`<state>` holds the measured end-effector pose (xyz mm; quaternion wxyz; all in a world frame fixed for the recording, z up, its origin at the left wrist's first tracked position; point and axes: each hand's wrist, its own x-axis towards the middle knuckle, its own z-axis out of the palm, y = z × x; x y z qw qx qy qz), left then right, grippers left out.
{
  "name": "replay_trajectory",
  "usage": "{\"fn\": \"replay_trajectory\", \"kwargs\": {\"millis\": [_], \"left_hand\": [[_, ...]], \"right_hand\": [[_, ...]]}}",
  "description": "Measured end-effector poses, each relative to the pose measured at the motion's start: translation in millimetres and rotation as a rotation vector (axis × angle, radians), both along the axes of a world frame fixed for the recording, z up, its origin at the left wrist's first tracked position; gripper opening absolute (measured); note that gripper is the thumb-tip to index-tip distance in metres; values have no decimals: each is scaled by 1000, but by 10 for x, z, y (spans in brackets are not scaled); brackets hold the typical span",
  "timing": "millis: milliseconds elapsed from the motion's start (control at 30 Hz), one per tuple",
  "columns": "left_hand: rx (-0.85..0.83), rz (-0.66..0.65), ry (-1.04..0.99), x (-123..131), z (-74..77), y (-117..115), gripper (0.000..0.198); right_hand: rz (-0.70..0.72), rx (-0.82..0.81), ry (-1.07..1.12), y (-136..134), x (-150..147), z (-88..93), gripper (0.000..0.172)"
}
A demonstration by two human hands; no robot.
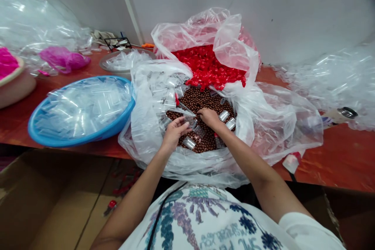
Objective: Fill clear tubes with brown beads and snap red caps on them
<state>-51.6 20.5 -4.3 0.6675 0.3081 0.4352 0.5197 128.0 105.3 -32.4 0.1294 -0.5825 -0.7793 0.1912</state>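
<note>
Left hand (pixel 175 131) pinching a clear vial (pixel 191 120), right hand (pixel 208 117) closed among brown beads (pixel 202 103) at centre. Beyond: red caps (pixel 206 66). Left: blue basin (pixel 79 133) of vials. Crumpled plastic bags (pixel 281 121) crowding the red surface (pixel 336 156).

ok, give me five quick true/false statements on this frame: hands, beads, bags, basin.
1. Both hands, left hand and right hand, are over the brown beads. True.
2. The blue basin sits to the person's right. False: it sits on the left.
3. The red pieces lie behind the brown beads in a clear plastic bag. True.
4. The blue basin is full of red pieces. False: it holds small clear plastic items.
5. The left hand holds a small clear tube. True.
</note>
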Motion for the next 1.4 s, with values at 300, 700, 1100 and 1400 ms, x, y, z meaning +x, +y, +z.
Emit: {"fn": "replay_trajectory", "kwargs": {"millis": [300,700,1100,1400], "left_hand": [[-12,-15,-37,-12,-10,-10,38],[53,-22,10,0,-110,-1,41],[89,-42,-128,-55,93,-103,35],[78,-3,-120,-70,143,-181,34]], "right_hand": [[-32,-57,359,-104,-27,203,27],[396,110,468,-365,57,511,20],[40,97,502,-131,42,258,17],[-82,59,346,264,-847,209,23]]}}
